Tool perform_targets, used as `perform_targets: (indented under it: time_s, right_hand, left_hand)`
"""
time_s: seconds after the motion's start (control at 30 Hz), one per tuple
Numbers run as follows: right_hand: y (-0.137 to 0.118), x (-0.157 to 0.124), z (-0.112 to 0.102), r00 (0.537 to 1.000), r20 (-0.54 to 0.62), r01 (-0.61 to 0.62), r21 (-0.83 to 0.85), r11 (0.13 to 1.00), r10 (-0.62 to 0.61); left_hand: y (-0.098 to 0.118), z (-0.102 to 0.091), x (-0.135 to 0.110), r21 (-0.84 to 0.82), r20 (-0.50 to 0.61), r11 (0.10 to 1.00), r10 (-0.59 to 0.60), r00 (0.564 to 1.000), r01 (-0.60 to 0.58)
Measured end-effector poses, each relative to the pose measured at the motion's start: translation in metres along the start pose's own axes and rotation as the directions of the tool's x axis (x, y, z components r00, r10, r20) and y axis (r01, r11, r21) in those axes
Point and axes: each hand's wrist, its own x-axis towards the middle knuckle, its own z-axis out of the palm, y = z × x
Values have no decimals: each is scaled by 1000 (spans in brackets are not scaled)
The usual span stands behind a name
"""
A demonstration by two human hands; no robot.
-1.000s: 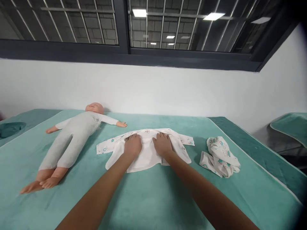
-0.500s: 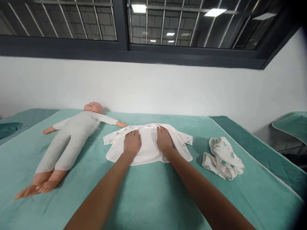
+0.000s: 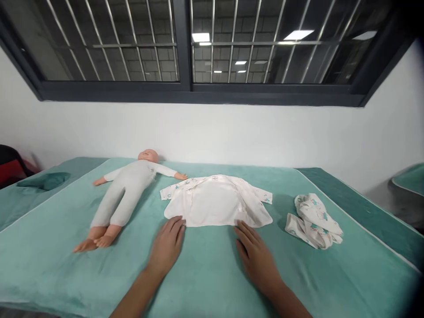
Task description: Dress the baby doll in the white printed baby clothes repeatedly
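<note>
A small white baby shirt (image 3: 215, 203) lies spread open on the green bedcover, its patterned sleeves stretched out to both sides. At its lower left edge rests my left hand (image 3: 168, 244), flat with fingers extended, the fingertips touching the hem. My right hand (image 3: 255, 254) lies the same way at the lower right part of the hem, fingers slightly apart. Neither hand grips the cloth. Left of the shirt a baby doll (image 3: 129, 190) in a white bodysuit lies on its back, one hand close to the shirt's left sleeve.
A crumpled patterned baby garment (image 3: 314, 223) lies to the right on the green bedcover (image 3: 212, 282). Behind the bed stands a white wall (image 3: 212, 134) below a dark-framed barred window (image 3: 185, 92). A red and black object (image 3: 11, 168) shows at the far left.
Both hands have slid from the middle of the shirt toward me, down to its lower hem. The view has tilted up and shifted left. The doll and the crumpled garment lie as before.
</note>
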Motion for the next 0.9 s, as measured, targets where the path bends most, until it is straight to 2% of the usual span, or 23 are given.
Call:
perform_targets:
  time_s: [0.07,0.17,0.27,0.37,0.47,0.53,0.63,0.7,0.8,0.9]
  right_hand:
    - [-5,-5,1,1000,-23,-1,68,998,3]
    - [-27,19,8,1000,-17,20,193,981,-17]
    - [-64,77,25,998,23,41,340,940,-52]
    - [-107,158,55,997,29,44,481,876,-65]
    - [-145,246,94,999,-10,37,532,846,-38]
    - [-166,301,120,1000,-9,26,512,858,-25]
    - [-191,367,156,996,85,-61,504,862,20]
    - [-202,398,175,982,183,-130,504,854,42]
    - [-215,425,190,952,305,-181,529,829,13]
    - [-226,436,189,933,354,-171,584,794,-59]
  left_hand:
    - [-21,-26,-5,30,-26,999,-14,1000,15]
    - [-65,-71,1,85,-166,991,-90,982,105]
    - [-121,-110,16,136,-248,956,-222,943,261]
    - [-174,-132,34,79,-253,890,-418,873,449]
    - [-209,-137,54,-123,-118,760,-650,751,638]
    - [-220,-137,66,-250,-2,679,-714,701,691]
    - [-226,-135,83,-445,148,566,-718,680,694]
    - [-228,-134,91,-558,263,441,-709,654,703]
    - [-231,-129,101,-652,378,303,-664,645,694]
    - [-233,-122,106,-704,423,249,-606,674,665]
